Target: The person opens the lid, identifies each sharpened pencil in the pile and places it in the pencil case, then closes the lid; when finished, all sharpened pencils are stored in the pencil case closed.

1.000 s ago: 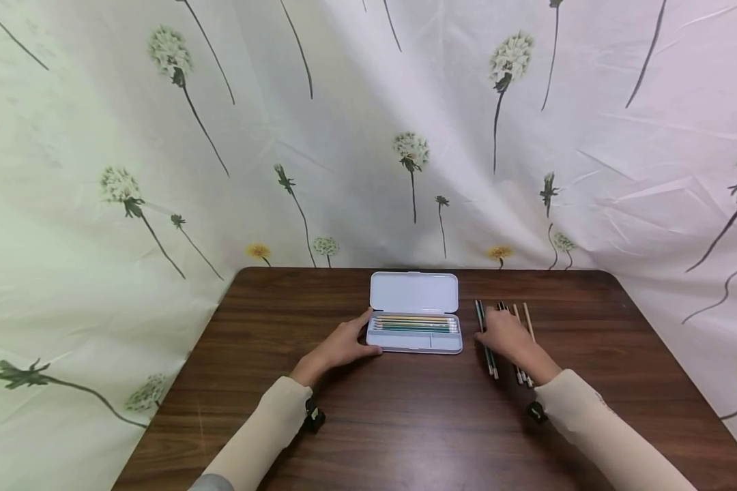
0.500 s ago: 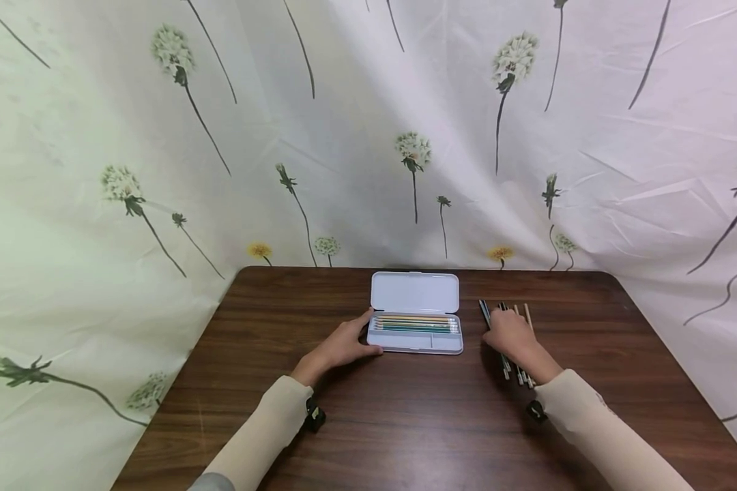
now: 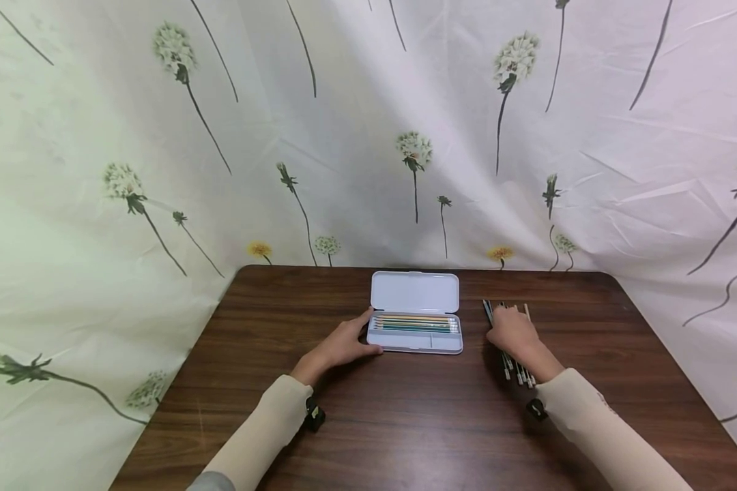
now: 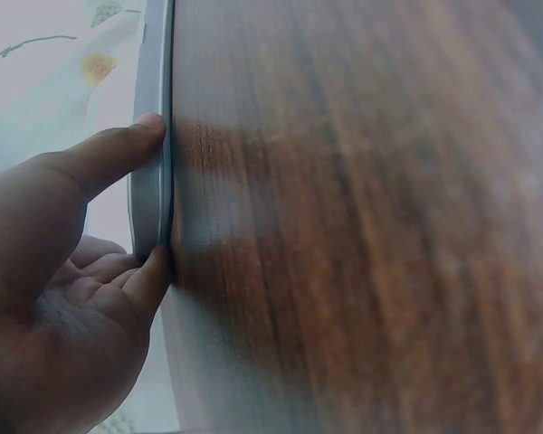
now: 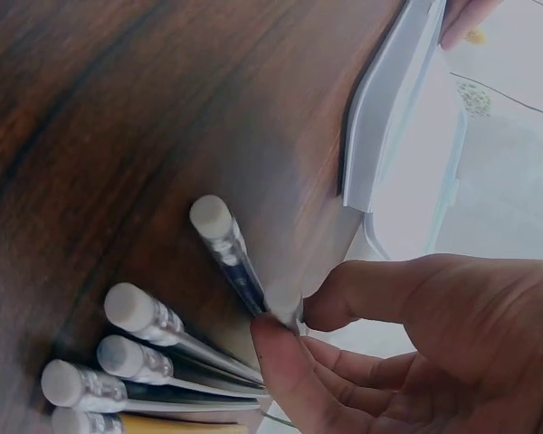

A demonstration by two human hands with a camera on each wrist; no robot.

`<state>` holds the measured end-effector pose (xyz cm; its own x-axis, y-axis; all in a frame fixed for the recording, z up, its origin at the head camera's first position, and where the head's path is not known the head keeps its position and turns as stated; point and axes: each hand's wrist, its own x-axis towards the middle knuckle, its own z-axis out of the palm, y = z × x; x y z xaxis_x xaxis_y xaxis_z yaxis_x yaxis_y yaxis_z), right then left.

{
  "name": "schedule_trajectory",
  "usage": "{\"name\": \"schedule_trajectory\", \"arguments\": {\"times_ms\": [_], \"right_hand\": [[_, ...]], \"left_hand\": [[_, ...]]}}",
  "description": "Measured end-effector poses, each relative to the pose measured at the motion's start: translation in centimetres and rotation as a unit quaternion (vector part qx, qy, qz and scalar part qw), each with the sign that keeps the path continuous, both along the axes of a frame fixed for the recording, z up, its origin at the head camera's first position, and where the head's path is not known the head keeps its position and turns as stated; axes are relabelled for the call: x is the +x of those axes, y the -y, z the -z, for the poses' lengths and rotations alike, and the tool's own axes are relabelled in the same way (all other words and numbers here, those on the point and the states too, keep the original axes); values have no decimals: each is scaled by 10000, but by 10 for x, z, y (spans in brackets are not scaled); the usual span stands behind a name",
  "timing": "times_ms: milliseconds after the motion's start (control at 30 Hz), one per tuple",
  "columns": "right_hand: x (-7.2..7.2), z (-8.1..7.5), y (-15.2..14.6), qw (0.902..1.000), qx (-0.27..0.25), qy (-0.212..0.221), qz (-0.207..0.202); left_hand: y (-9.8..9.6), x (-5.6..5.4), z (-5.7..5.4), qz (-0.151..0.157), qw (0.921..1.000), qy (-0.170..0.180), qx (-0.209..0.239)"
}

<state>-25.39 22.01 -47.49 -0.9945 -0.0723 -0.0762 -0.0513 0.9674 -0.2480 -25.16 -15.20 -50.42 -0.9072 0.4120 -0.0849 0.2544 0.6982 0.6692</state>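
An open white pencil case [image 3: 399, 341] lies on the brown table, several pencils [image 3: 414, 322] side by side in its rear compartment. At its left end my left hand [image 3: 339, 344] holds it, thumb at the front corner. In the left wrist view the thumb [image 4: 131, 149] presses the case's side wall [image 4: 147, 203]. To the right of the case, my right hand [image 3: 516, 335] is over a group of loose pencils [image 3: 521, 378]. The right wrist view shows thumb and forefinger pinching a pencil by its blurred white eraser end [image 5: 283, 301]; another dark pencil [image 5: 235, 267] lies close beside it.
The case's lid [image 3: 414, 292] leans back, raised behind the tray. More eraser-tipped pencils [image 5: 140, 362] lie near the right fingers, one of them yellow [image 5: 181, 425]. A flower-print curtain [image 3: 344, 170] hangs behind the table's far edge.
My right hand has shifted slightly right, and the dark pencils nearest the case have moved right with it, closer to the others. The left hand and the case have stayed put.
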Motion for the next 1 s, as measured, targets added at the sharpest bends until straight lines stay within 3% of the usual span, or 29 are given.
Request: {"name": "schedule_trajectory", "arguments": {"times_ms": [533, 1000], "right_hand": [[-2, -19, 3, 9991, -423, -101, 17], [-15, -51, 39, 9956, -156, -455, -807]], "left_hand": [[0, -1, 0, 12, 10000, -8, -16], [0, -1, 0, 5, 10000, 36, 24]]}}
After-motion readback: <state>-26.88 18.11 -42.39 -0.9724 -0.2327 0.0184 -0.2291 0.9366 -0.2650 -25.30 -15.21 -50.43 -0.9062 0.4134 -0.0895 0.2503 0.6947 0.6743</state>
